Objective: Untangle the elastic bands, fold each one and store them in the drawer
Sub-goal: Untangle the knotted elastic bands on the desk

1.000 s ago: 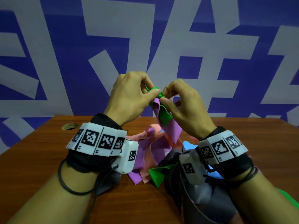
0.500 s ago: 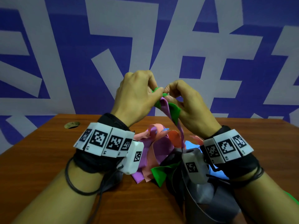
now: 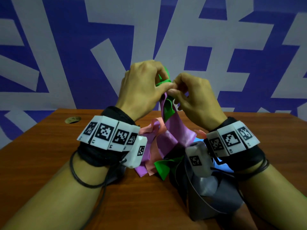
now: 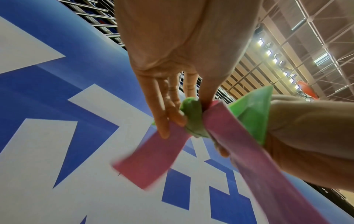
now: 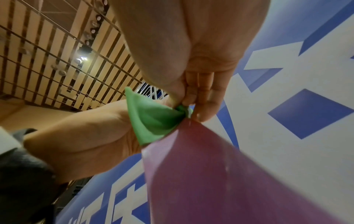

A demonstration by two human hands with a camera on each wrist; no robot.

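Fingers: your left hand (image 3: 141, 87) and your right hand (image 3: 197, 97) are both up in the air, curled in tight, and they meet at one small knot.
Left fingers (image 4: 162, 115): they pinch the green band (image 4: 193, 119) where it is bunched up, and they also lie on the loose end of the purple band (image 4: 153, 160).
Right fingers (image 5: 203, 103): they pinch the same green bunch from the other side, right where the purple band starts.
Knot: it sits between your two thumbs, so both hands are just as near to it.
Purple band, which way: it hangs long and straight down from the knot to the pile (image 3: 159, 146) on the surface (image 3: 41, 155).
Green band, which way: a short flap pokes up past your left hand; more green hangs down along the purple.
Next move, I think: pull your hands apart sideways, across the hanging band, to loosen the knot.
Pile: it lies under your wrists, with pink, black, blue and grey bands mixed in.
Drawer: you cannot see it.
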